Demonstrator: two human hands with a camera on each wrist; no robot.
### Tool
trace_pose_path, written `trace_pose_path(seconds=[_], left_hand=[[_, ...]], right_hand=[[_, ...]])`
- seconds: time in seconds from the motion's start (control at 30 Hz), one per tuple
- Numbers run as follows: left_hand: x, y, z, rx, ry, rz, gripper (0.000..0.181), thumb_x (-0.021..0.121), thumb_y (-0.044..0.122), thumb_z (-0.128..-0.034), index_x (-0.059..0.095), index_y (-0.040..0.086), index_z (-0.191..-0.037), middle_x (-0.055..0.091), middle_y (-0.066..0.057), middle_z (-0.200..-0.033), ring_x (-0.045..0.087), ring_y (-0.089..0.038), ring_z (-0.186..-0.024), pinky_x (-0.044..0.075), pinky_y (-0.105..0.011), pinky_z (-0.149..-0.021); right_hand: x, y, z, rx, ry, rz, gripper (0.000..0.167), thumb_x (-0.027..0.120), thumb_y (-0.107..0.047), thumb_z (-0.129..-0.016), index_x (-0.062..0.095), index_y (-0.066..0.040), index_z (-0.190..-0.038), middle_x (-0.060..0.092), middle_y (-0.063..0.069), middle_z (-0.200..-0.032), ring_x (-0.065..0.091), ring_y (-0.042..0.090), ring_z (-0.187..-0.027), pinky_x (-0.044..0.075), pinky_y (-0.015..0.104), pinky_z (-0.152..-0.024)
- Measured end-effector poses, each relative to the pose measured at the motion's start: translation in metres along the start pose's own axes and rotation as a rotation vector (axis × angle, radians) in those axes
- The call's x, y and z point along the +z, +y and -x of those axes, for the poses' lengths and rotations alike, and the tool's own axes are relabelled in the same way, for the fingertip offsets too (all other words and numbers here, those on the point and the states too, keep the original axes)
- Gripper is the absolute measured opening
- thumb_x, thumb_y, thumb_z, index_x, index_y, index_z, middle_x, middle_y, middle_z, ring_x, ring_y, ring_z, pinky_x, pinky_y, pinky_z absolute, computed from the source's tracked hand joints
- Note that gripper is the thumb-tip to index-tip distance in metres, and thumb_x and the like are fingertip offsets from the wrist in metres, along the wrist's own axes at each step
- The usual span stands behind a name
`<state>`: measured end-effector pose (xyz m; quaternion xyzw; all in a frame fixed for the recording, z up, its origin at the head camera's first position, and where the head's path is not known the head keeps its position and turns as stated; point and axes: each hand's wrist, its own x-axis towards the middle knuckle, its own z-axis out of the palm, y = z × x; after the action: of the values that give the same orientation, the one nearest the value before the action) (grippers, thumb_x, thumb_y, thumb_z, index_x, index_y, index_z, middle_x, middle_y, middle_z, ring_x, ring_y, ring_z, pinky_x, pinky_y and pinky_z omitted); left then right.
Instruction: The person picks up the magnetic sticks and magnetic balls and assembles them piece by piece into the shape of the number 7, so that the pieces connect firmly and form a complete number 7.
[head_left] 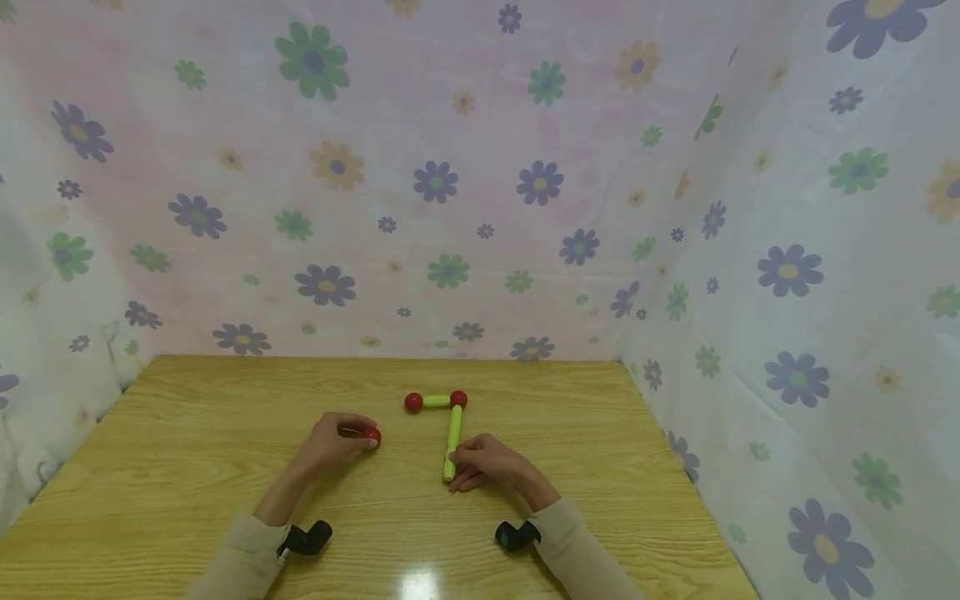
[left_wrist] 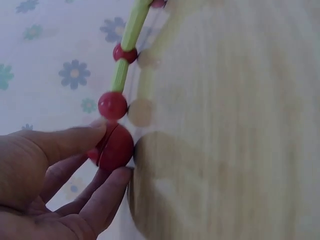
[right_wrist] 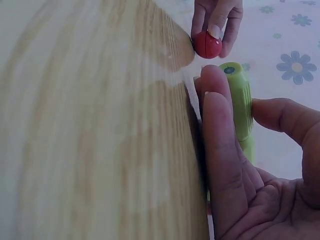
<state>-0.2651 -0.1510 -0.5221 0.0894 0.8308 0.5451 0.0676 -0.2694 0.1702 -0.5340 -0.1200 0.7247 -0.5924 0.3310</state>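
Note:
My left hand (head_left: 333,440) pinches a red ball (head_left: 372,437) between thumb and fingertips. A thin seam runs round this ball (left_wrist: 119,147) in the left wrist view. My right hand (head_left: 495,462) pinches the near end of a yellow-green rod (head_left: 454,429) between thumb and fingers, close to the tabletop. That rod's near end (right_wrist: 230,70) carries a dark round spot. At its far end the rod meets a second red ball (head_left: 459,399). From there a short yellow-green rod (head_left: 437,401) runs left to a third red ball (head_left: 413,402). A gap separates the held ball from the rod in my right hand.
The pieces lie on a wood-grain table (head_left: 225,400). Flower-printed cloth (head_left: 390,250) stands behind the table and along both sides. Black wrist devices (head_left: 307,538) sit on both forearms. Light glares off the table's near middle.

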Motion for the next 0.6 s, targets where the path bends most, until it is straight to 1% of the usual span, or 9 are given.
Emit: trace_pose_path(seconds=[0.13,0.3,0.5,0.6], left_hand=[[0.009,0.002,0.007,0.012,0.060,-0.013,0.030,0.074,0.008,-0.0931,0.071,-0.006,-0.119,0.073,-0.019,-0.111,0.070,-0.031,-0.100,0.060,-0.041,-0.085],[0.017,0.003,0.007,0.023,0.115,-0.022,0.031,0.073,0.007,-0.0944,0.070,-0.006,-0.122,0.072,-0.020,-0.113,0.069,-0.032,-0.100,0.060,-0.039,-0.085],[0.026,0.002,0.005,0.035,0.150,0.024,0.030,0.074,0.009,-0.0934,0.071,-0.004,-0.120,0.071,-0.020,-0.113,0.069,-0.032,-0.102,0.060,-0.038,-0.087],[0.030,0.003,0.005,0.030,0.149,0.050,0.030,0.075,0.011,-0.0937,0.070,-0.003,-0.120,0.070,-0.018,-0.112,0.069,-0.030,-0.102,0.059,-0.033,-0.086]], right_hand=[[0.003,-0.003,0.001,-0.014,0.016,0.013,0.027,0.059,-0.023,-0.103,0.070,0.002,-0.103,0.076,0.012,-0.084,0.074,0.013,-0.073,0.061,0.023,-0.064],[0.007,-0.007,0.000,-0.027,0.051,0.020,0.028,0.060,-0.024,-0.103,0.071,0.002,-0.104,0.075,0.012,-0.084,0.074,0.013,-0.073,0.061,0.023,-0.063],[0.010,-0.008,-0.006,-0.035,0.070,0.026,0.028,0.059,-0.023,-0.104,0.071,0.002,-0.105,0.076,0.012,-0.085,0.074,0.013,-0.074,0.061,0.022,-0.065],[0.011,-0.007,-0.008,-0.035,0.078,0.030,0.029,0.058,-0.023,-0.104,0.071,0.003,-0.108,0.077,0.013,-0.088,0.074,0.013,-0.076,0.061,0.022,-0.067]])
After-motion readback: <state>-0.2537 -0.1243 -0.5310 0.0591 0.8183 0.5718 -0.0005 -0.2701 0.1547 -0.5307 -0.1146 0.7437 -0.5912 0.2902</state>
